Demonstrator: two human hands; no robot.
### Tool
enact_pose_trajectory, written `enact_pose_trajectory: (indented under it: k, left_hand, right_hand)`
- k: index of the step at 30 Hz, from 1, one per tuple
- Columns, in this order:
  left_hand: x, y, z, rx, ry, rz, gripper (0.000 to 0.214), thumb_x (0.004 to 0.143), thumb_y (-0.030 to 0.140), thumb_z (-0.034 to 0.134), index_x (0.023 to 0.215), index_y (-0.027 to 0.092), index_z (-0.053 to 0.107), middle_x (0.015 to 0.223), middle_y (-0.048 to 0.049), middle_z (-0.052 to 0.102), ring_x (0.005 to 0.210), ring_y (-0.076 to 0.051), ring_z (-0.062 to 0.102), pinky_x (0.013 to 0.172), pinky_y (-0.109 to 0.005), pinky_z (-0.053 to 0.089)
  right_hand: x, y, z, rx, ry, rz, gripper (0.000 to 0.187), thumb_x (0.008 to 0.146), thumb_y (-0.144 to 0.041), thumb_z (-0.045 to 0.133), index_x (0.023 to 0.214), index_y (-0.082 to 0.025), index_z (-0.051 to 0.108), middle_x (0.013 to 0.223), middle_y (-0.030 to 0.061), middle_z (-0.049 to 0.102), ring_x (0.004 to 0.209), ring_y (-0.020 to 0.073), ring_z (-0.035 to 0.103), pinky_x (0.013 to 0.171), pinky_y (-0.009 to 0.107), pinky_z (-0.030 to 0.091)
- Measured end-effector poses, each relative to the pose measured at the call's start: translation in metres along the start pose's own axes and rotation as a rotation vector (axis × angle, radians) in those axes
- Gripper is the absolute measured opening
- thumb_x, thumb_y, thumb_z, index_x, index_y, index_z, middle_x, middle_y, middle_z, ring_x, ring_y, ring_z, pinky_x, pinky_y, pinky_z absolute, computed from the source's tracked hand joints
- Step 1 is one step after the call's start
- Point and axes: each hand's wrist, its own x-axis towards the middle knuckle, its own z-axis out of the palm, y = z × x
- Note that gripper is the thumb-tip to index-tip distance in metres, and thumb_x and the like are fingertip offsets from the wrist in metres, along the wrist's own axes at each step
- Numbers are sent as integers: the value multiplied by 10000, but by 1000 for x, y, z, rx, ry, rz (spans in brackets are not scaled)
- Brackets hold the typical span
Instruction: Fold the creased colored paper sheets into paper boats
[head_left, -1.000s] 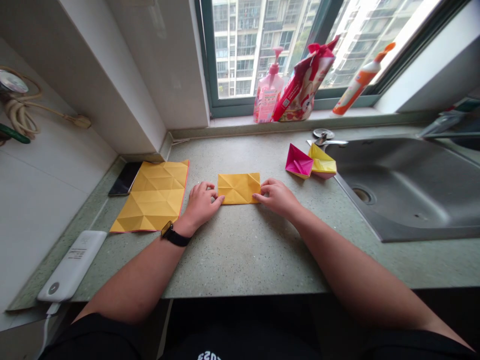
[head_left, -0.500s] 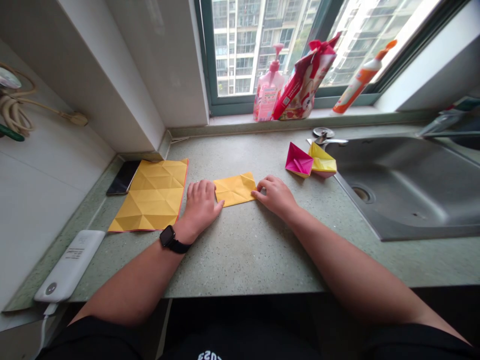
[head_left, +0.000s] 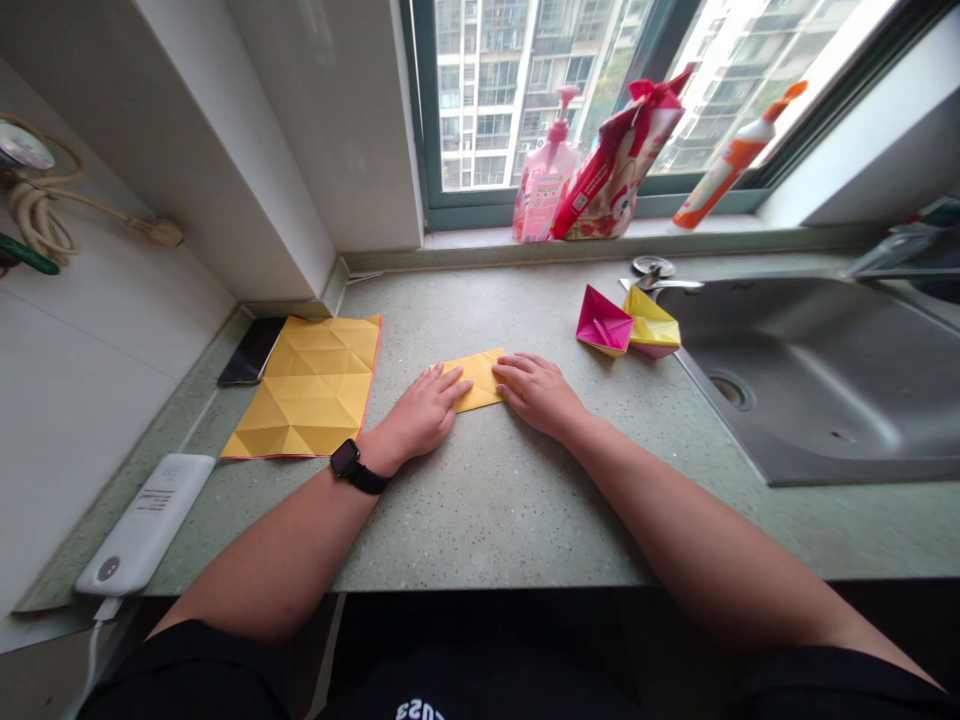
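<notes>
A folded yellow paper (head_left: 480, 372) lies flat on the speckled countertop (head_left: 487, 500), partly covered by my fingers. My left hand (head_left: 426, 408), with a black watch (head_left: 346, 459) on its wrist, rests its stretched fingers across the paper's left part. On the right end of the paper lie the outstretched fingers of my right hand (head_left: 541, 392). To the left, a larger creased yellow sheet (head_left: 307, 385) with a red edge is spread out. Two folded paper boats, one magenta (head_left: 602, 322) and one yellow (head_left: 651, 322), stand beyond my right hand.
A steel sink (head_left: 832, 390) is set into the counter at the right. A phone (head_left: 251, 352) and a white power bank (head_left: 148, 520) lie at the left. On the windowsill stand a pink pump bottle (head_left: 544, 190), a red bag (head_left: 619, 165) and an orange-white bottle (head_left: 724, 175).
My left hand has moved right from the paper's left edge onto its surface. My right fingers have gone from pinching the right edge to lying flat on that end.
</notes>
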Motion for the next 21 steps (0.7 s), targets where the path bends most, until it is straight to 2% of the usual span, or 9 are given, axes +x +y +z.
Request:
enact_pose_trajectory:
  k: [5,8,11,16,21]
  left_hand:
    - [-3,8,-4,78,-79,-103,574,1158,340,329,1723,308,431,1836,-66,329,1721,-371,239,1377,-693,201]
    - [-3,10,-7,109,-119,-169,608,1162,397,314,1761,299,354,1852,-73,279,1727,-357,227,1385,-693,155]
    - [-2,10,-8,124,-146,-193,637,1163,420,290,1785,282,290,1861,-79,243,1730,-335,229,1395,-671,131]
    - [-2,7,-7,112,-150,-193,638,1165,407,257,1789,276,274,1854,-84,256,1733,-319,225,1397,-675,118]
    - [-2,1,-2,63,-102,-179,626,1157,392,297,1772,282,328,1840,-102,292,1721,-342,260,1385,-710,118]
  right_hand:
    - [-5,-10,4,-90,-132,59,545,1134,-423,440,1619,-235,601,1742,114,510,1614,388,443,1314,622,347]
    - [-15,-24,7,-130,-181,47,664,1129,-526,426,1715,-217,467,1793,147,415,1684,426,306,1346,692,239]
    - [-29,-43,11,-116,-191,-39,763,1112,-597,441,1745,-175,403,1784,193,412,1686,437,294,1367,687,184]
    - [-42,-69,10,-27,-200,-192,794,1100,-595,501,1741,-137,404,1786,206,390,1681,413,322,1375,611,253]
    - [-41,-77,2,9,-231,-172,766,1103,-558,523,1732,-131,424,1782,209,391,1667,412,353,1359,601,313]
